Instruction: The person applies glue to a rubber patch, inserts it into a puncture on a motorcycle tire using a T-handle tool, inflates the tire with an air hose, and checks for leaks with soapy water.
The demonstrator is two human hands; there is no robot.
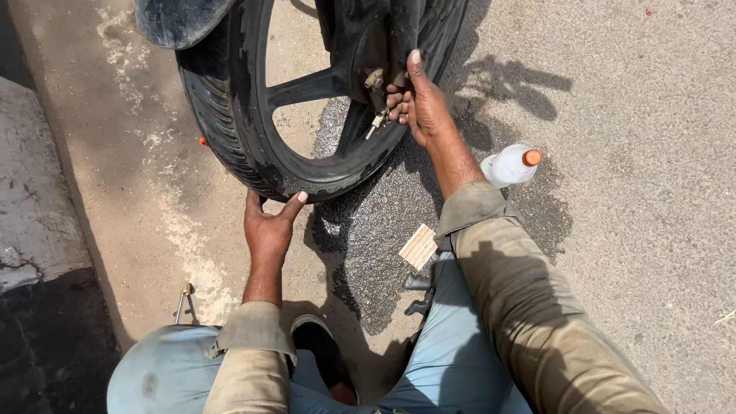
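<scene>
Wheel [253, 115] stands on the ground [629, 253] ahead; bottle [506, 165] lies right of it, strip pack [418, 247] between bottle and knees, small tool [184, 300] lying left.

The single head-worn camera looks steeply down from above a crouching person's knees, close over the black rubber motorcycle tyre [230, 115] and the grey concrete ground [629, 253], probably facing slightly forward.

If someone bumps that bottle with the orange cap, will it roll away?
Probably. The bottle lies on its side and looks round, so a nudge would likely roll it. It seems to be thin clear plastic, so probably light and squashy. The rough wet ground may slow it.
</scene>
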